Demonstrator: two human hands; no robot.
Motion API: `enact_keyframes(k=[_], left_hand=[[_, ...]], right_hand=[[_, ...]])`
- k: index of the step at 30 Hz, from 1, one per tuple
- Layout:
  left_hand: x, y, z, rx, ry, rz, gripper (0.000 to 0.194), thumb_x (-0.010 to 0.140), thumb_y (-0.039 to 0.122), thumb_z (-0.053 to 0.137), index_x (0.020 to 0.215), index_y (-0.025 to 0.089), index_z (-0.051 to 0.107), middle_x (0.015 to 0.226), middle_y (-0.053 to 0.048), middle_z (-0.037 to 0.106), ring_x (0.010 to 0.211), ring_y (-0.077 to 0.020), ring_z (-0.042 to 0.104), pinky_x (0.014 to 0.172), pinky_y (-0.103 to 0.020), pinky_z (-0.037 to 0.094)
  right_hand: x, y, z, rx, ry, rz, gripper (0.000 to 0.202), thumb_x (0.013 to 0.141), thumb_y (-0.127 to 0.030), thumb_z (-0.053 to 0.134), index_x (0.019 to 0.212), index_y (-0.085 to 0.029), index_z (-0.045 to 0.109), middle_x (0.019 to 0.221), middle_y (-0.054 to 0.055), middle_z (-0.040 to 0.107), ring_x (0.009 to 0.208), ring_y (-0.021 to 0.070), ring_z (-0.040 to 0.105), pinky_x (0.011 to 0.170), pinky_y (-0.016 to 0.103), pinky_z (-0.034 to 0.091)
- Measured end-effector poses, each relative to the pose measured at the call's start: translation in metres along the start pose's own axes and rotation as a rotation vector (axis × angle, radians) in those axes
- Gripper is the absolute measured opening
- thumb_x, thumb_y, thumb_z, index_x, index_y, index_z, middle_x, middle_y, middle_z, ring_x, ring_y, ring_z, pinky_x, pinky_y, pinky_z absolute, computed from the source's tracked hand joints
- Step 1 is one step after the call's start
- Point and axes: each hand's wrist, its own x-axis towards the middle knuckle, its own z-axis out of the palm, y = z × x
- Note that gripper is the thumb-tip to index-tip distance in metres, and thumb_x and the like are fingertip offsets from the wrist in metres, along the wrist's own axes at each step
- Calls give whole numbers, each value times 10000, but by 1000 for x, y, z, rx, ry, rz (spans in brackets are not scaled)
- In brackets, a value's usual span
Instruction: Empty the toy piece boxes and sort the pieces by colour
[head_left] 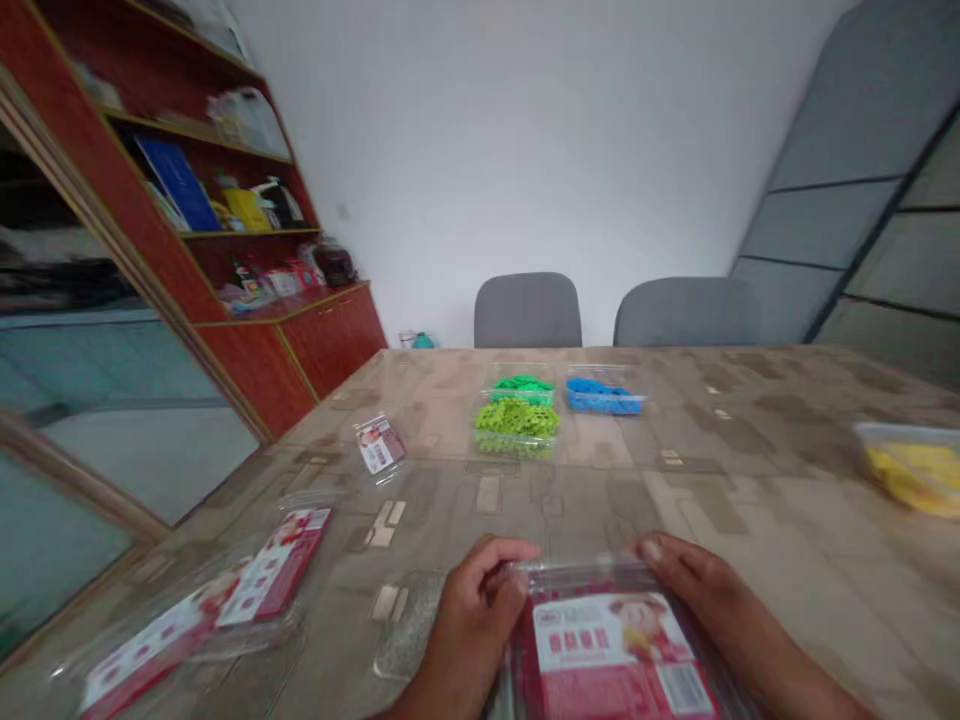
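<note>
A clear plastic box (615,650) with a red and white label lies at the bottom centre, its lower part cut off by the frame. My left hand (480,620) grips its left edge, thumb and fingers at the upper left corner. Along the right edge my right hand (705,590) holds the box, its fingertips at the upper right corner. Just left of my left hand, a clear empty-looking tray or lid (405,625) rests on the table, partly hidden by the hand.
Boxes of light green (517,420), green (523,384), blue (602,396) and yellow pieces (919,470) stand on the table (465,510). Labelled boxes (277,565) and a smaller one (380,445) lie left. Beyond are two grey chairs (527,312) and a shelf cabinet (330,335).
</note>
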Motion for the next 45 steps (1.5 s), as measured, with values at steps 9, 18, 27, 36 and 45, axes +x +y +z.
enact_keyframes(k=[9,18,27,36,45], left_hand=[[0,-10,0,-30,14,15,371,787,481,702,965,157,674,819,-30,622,726,-168,578,655,-248,443],[-2,-10,1,-381,12,-186,455,678,451,819,987,164,649,767,-28,660,670,-172,624,635,-268,471],[0,-9,-1,-405,55,-190,484,606,444,872,911,158,628,718,5,635,608,-133,599,582,-231,445],[-3,5,-6,-329,29,-356,545,521,562,862,662,158,525,518,50,498,436,-68,412,423,-186,317],[-2,7,-13,-308,-63,-356,505,571,504,852,752,154,536,595,38,523,490,-80,453,506,-208,389]], right_hand=[[10,-11,8,84,4,69,482,603,-618,752,604,-171,573,516,-36,547,462,107,479,473,224,349],[23,5,1,-24,-4,105,602,589,-757,715,626,-199,493,530,-39,551,471,110,495,470,231,374],[26,7,0,-8,-17,68,573,628,-714,727,617,-205,464,518,-58,514,447,92,452,457,221,343],[30,16,-4,-18,-43,59,521,645,-628,761,622,-214,446,530,-63,510,471,108,490,463,221,372],[26,7,-1,-12,-32,57,541,664,-660,732,615,-217,425,525,-70,491,463,99,466,480,226,369]])
